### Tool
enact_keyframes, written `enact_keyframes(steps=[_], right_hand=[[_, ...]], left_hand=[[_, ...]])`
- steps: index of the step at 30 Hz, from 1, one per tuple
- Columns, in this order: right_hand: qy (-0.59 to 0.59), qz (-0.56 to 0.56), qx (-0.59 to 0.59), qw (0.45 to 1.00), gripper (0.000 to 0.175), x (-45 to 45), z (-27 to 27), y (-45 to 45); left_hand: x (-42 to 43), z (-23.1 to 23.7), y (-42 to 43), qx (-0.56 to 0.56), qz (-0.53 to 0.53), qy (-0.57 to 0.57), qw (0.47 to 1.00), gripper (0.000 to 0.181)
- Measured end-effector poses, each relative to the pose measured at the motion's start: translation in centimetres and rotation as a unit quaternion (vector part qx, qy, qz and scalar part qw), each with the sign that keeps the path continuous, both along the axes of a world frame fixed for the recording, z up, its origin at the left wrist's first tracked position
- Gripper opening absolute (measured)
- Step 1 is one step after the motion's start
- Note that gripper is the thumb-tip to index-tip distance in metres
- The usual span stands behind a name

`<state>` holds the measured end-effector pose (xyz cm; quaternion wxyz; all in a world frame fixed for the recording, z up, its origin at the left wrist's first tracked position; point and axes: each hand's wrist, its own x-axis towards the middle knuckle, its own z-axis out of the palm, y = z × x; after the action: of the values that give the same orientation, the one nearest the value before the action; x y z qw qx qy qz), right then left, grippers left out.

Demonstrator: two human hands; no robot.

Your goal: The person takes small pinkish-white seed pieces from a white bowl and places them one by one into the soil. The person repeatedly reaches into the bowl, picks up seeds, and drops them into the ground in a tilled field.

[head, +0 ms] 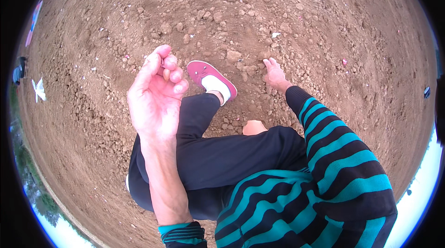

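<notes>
My left hand (158, 91) is raised palm up at the centre-left, its fingers curled in. A small tan piece (167, 74), perhaps a seed or clove, shows between the fingers; its exact kind is unclear. My right hand (275, 76) reaches down to the brown soil (243, 46), fingertips beside a clod (264, 55). Whether it holds anything is hidden. Between the hands stands a foot in a red slip-on shoe (212, 74) with a white sock. A smooth peach-coloured object (254, 127) shows just beyond my dark trouser leg.
Clods and small stones cover the ground, with scraps of white litter (275, 35) and a pink scrap (344, 61). A white plastic bag (39, 89) lies at the far left. Near the left rim are a dark and striped thing (18, 70) and a long coloured strip (34, 23).
</notes>
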<state>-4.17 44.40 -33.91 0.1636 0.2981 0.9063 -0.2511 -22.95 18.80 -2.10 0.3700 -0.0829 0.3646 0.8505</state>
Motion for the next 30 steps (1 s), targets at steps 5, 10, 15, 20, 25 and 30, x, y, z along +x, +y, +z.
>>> enact_keyframes(steps=[5,10,15,20,25,30], right_hand=[[-0.113,0.048,-0.024,0.992,0.077,-1.1,0.6,-1.6],[-0.12,0.143,-0.003,0.982,0.081,1.2,2.1,-0.8],[-0.099,0.138,-0.035,0.985,0.055,3.0,1.8,1.8],[-0.04,0.212,-0.209,0.954,0.021,9.2,1.3,2.6],[-0.104,0.282,-0.14,0.943,0.016,13.6,4.1,1.6],[-0.228,0.168,-0.158,0.946,0.014,14.7,8.3,1.0]], left_hand=[[-0.2,0.3,0.8,-0.001,-0.003,0.006,1.0,0.028],[-0.6,-0.1,1.4,0.001,0.03,0.0,1.0,0.028],[-1.0,-0.2,2.3,-0.04,0.062,0.032,0.997,0.034],[-1.2,0.7,2.2,-0.006,0.041,0.01,0.999,0.034],[-1.0,0.5,1.8,0.001,0.023,0.046,0.999,0.033],[-0.9,0.5,1.2,-0.032,0.046,0.049,0.997,0.025]])
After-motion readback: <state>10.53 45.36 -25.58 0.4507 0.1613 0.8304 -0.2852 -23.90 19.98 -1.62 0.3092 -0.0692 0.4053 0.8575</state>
